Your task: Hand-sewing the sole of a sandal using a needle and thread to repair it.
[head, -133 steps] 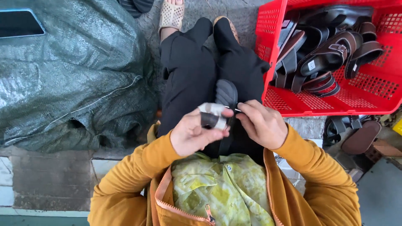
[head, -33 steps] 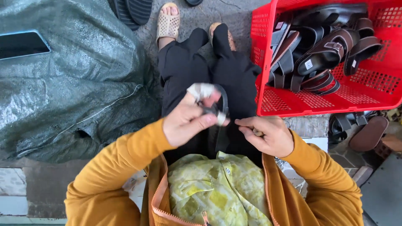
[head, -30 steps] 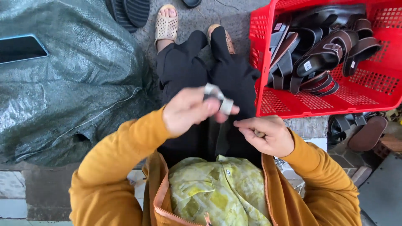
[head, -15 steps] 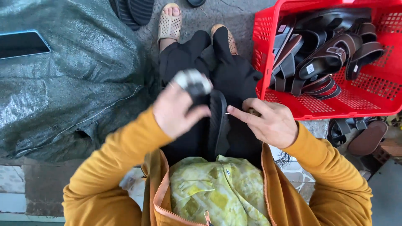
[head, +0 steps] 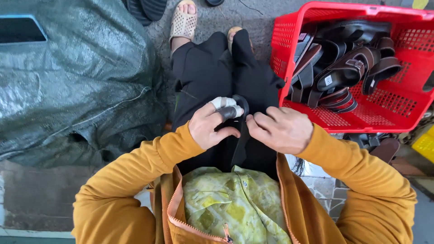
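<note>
— What do the hands hold?
— A dark sandal strap [head: 242, 135], over the lap of a seated person in black trousers [head: 203, 77]. The left hand [head: 212, 126], two fingers [head: 224, 103] wrapped in pale tape, is closed around the strap's upper loop; the right hand [head: 281, 130] pinches it just beside.
— And nearby?
— A red plastic basket [head: 384, 115] of dark sandals [head: 343, 72] to the right, a grey-green tarpaulin [head: 77, 77] to the left.

Sandal workshop (red crate [head: 398, 113] of sandals [head: 343, 72]).
</note>
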